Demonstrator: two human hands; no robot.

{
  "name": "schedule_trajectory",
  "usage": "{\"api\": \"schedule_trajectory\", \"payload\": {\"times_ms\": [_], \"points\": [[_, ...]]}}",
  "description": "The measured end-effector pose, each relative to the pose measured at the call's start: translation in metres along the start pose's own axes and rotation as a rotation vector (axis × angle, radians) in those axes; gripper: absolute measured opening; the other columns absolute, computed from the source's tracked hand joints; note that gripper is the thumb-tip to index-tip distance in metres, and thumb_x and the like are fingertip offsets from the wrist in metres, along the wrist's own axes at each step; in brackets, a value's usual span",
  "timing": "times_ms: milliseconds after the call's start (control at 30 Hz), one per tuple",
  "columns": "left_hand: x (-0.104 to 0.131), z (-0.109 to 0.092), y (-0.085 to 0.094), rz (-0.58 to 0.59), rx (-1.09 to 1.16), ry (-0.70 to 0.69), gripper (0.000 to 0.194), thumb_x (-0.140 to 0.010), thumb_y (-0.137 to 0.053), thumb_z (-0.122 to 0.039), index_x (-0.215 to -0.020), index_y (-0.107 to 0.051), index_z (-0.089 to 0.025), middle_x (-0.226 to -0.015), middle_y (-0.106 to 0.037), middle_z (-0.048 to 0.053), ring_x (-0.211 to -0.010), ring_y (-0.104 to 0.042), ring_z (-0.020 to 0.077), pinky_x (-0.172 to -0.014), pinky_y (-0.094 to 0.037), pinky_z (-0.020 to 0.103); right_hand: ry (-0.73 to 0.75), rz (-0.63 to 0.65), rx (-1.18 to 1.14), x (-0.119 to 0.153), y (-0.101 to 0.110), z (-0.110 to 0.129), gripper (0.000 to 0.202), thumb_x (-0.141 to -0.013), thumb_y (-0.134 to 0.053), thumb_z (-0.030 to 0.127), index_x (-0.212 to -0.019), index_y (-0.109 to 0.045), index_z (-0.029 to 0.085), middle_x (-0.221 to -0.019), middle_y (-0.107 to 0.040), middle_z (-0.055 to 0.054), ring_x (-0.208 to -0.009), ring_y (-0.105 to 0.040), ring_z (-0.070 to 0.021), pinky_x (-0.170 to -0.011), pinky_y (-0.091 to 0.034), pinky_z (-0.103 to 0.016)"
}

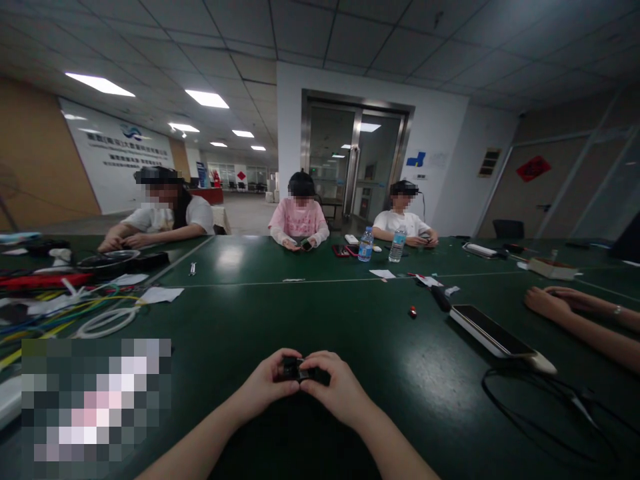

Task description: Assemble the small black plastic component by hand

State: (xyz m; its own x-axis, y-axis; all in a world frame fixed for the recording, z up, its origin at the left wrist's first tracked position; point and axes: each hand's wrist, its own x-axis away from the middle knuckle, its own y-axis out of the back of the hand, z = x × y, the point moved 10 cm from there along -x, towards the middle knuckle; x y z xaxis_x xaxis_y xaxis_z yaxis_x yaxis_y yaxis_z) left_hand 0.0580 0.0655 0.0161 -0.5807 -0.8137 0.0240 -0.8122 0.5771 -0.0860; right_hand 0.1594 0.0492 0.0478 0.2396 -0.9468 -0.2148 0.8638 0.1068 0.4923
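Note:
Both of my hands meet over the near middle of the green table (240, 333). Between them is a small black object (291, 369) with a lighter patch near its middle; its exact kind is too small and covered to make out. My left hand (270, 380) grips its left side with thumb and fingers. On the other side, my right hand (335, 383) pinches it the same way, the two thumbs nearly touching in front. The fingers hide much of the object, which is held just above or at the tabletop; I cannot tell which.
Cables (107, 321) and papers clutter the left. To the right lie a white device with a dark screen (493, 330), a black cord (520, 417) and a small red item (413, 311). Two water bottles (366, 245) stand farther back. Several people sit around; another person's hands (550, 303) rest at right.

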Motion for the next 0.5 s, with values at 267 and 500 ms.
{"api": "schedule_trajectory", "payload": {"times_ms": [267,500], "points": [[0.0015,0.0033,0.0081,-0.031,0.021,0.009,0.041,-0.065,-0.071,-0.026,-0.101,-0.050,-0.024,-0.093,-0.061,0.001,-0.083,-0.059,0.0182,-0.075,-0.043,0.033,0.037,0.004,-0.045,0.0016,0.0038,0.0080,0.034,-0.071,-0.064,0.021,-0.105,-0.060,0.028,-0.105,-0.061,-0.002,-0.102,-0.055,-0.0208,-0.091,-0.041,-0.039],[-0.0016,0.0033,0.0104,-0.087,0.013,0.012,0.036,-0.070,-0.064,-0.042,-0.095,-0.052,-0.020,-0.077,-0.061,0.000,-0.068,-0.059,0.0164,-0.066,-0.043,0.032,0.050,-0.046,-0.026,0.0020,0.0052,0.0077,0.033,-0.070,-0.064,0.020,-0.102,-0.060,0.027,-0.103,-0.062,-0.002,-0.101,-0.055,-0.0204,-0.091,-0.041,-0.038]]}}
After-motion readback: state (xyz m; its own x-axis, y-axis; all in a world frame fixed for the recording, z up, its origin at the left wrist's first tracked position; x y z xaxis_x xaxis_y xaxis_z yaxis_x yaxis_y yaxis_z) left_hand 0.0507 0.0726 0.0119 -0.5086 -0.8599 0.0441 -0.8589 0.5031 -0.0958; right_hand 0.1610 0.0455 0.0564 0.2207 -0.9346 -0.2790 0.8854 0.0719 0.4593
